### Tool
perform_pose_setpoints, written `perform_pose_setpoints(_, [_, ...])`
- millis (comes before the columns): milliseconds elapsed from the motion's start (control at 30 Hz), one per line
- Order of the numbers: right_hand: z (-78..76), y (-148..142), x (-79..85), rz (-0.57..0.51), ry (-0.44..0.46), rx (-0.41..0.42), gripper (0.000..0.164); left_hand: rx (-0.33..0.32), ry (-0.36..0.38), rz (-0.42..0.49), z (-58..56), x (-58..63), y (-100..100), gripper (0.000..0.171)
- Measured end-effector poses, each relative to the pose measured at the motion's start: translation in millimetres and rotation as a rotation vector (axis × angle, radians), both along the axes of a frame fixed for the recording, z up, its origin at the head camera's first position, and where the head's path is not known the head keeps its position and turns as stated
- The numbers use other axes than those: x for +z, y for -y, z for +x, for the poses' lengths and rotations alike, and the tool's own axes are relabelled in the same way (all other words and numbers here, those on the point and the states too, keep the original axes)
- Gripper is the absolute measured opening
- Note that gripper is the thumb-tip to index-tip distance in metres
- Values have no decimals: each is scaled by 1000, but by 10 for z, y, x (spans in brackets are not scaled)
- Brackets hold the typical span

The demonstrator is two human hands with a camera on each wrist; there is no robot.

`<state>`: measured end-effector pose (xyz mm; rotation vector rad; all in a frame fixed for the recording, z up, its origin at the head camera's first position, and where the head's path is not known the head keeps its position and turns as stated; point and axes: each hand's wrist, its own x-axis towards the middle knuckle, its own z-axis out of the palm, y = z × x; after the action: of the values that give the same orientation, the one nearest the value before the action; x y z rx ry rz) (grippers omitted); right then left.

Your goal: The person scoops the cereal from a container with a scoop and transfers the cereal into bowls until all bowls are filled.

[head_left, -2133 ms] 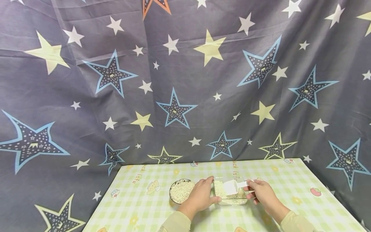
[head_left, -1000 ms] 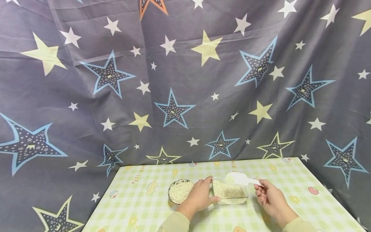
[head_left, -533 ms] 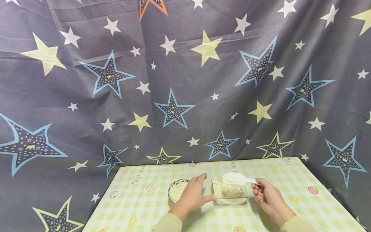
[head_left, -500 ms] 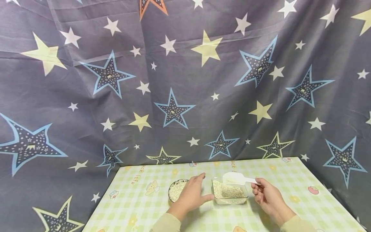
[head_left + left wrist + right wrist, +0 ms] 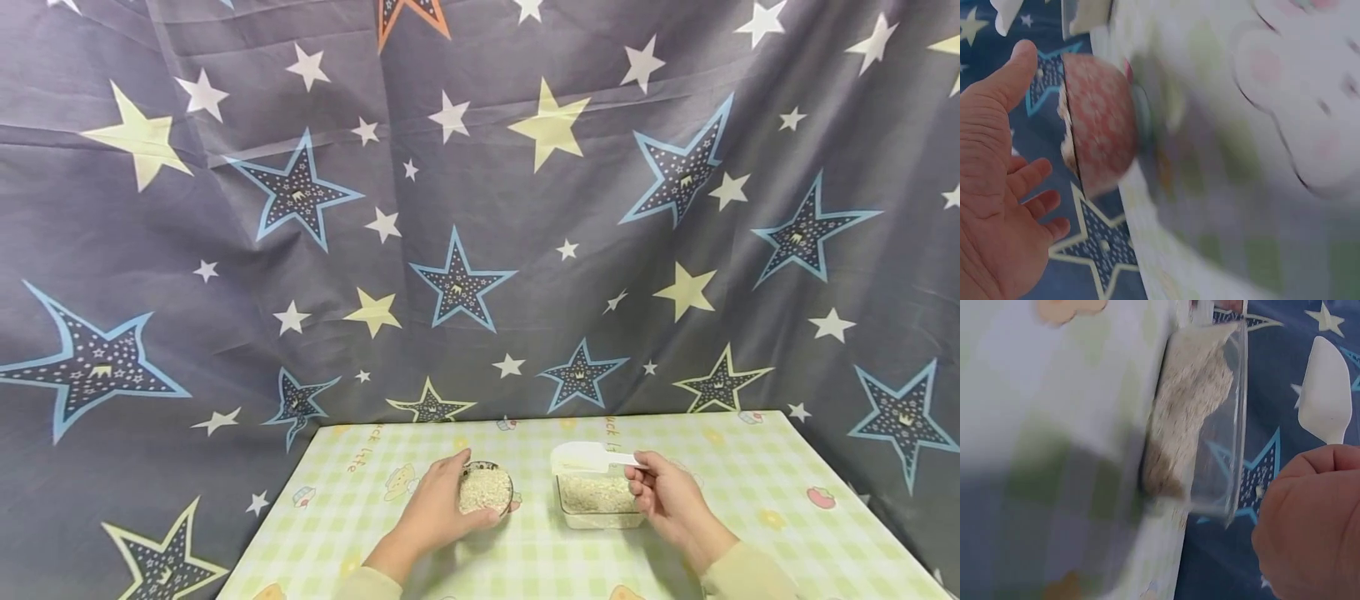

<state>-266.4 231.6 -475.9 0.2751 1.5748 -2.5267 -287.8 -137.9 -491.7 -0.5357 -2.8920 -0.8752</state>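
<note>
My left hand [image 5: 435,512] is at the left side of a small bowl [image 5: 1100,125], thumb at the near side and fingers at the far side. The bowl is pink with pale flowers and holds pale, oat-like flakes [image 5: 486,490]. In the left wrist view the fingers are spread, with a gap to the bowl. My right hand [image 5: 670,498] pinches the handle of a white scoop [image 5: 581,457], held over the far edge of a clear rectangular container [image 5: 603,522]. More flakes [image 5: 1188,406] lie in that container. What the scoop carries is hard to tell.
Bowl and container stand apart on a table with a green-checked cloth [image 5: 345,500]. A dark curtain with stars [image 5: 465,350] hangs behind the table's far edge.
My left hand has let go of the container's left side and moved left to the bowl. The scoop has come up out of the container's flakes, and lately shifted left.
</note>
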Motion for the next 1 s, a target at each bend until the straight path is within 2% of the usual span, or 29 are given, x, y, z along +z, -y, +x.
perform_pose_setpoints(267, [-100,430,40,65,-19,7,10,6,1,-1,12,-169,252,123])
perform_pose_setpoints(433, [-150,692,34,155,-30,26,15,4,-1,8,9,-214,286,121])
perform_pose_setpoints(800, [-145,1016,22,333,-72,71,27,27,20,17,7,-164,255,121])
perform_pose_setpoints(1000, [-125,1126,-1,462,-162,46,27,33,27,21,30,-125,255,120])
